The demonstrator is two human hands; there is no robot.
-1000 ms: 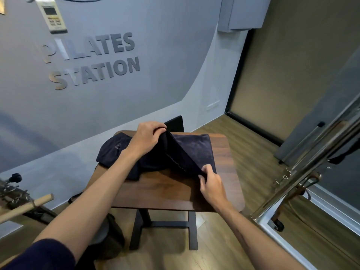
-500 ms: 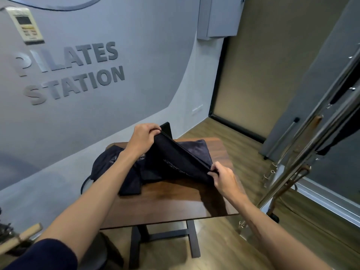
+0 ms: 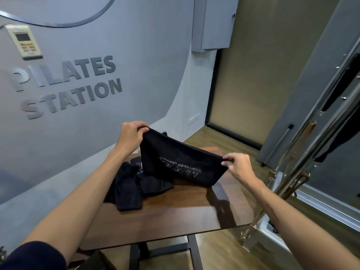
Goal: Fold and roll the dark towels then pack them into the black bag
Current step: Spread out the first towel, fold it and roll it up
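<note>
Black terry cloth hangs stretched between our hands: the dark printed towel (image 3: pixel 187 168) is lifted just above the glossy brown wooden bench (image 3: pixel 175 215), its long top edge running from far left down to near right. Our left hand (image 3: pixel 132 135) pinches the higher, farther corner and our right hand (image 3: pixel 238 166) pinches the nearer, lower one. More crumpled dark towels (image 3: pixel 132 188) lie heaped below the left hand; the black bag seems to be out of view.
</note>
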